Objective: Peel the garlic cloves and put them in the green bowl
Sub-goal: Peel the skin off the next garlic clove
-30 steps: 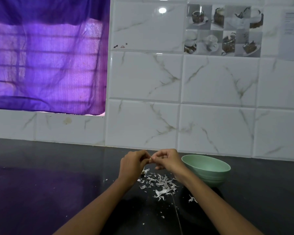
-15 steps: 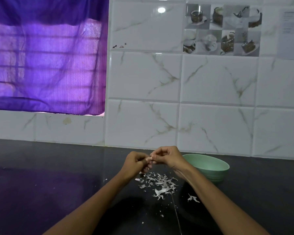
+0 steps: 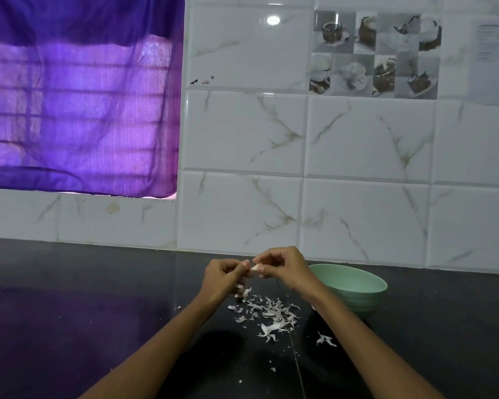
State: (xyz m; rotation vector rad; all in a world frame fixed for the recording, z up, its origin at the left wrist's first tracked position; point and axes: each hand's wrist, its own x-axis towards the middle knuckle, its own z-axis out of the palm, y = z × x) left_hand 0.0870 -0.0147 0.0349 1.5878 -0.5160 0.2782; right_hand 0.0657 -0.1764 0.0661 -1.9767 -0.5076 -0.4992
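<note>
Both hands meet above the black countertop, a little in front of the tiled wall. My left hand [image 3: 224, 279] and my right hand [image 3: 283, 266] pinch a small pale garlic clove [image 3: 254, 268] between their fingertips; most of it is hidden by the fingers. Another pale bit shows under the curled fingers of my left hand. A pile of white garlic skins [image 3: 267, 313] lies on the counter right below the hands. The green bowl [image 3: 357, 287] stands just right of my right wrist; its inside is hidden from this angle.
The dark countertop [image 3: 69, 326] stretches left and right. A white marble-tile wall [image 3: 357, 211] rises close behind the hands. A purple curtain [image 3: 78, 105] covers a window at upper left. A stray skin scrap [image 3: 324, 339] lies near my right forearm.
The hands stay together on the clove, with small finger shifts. The view has shifted slightly, so hands and bowl sit a little higher in the frame.
</note>
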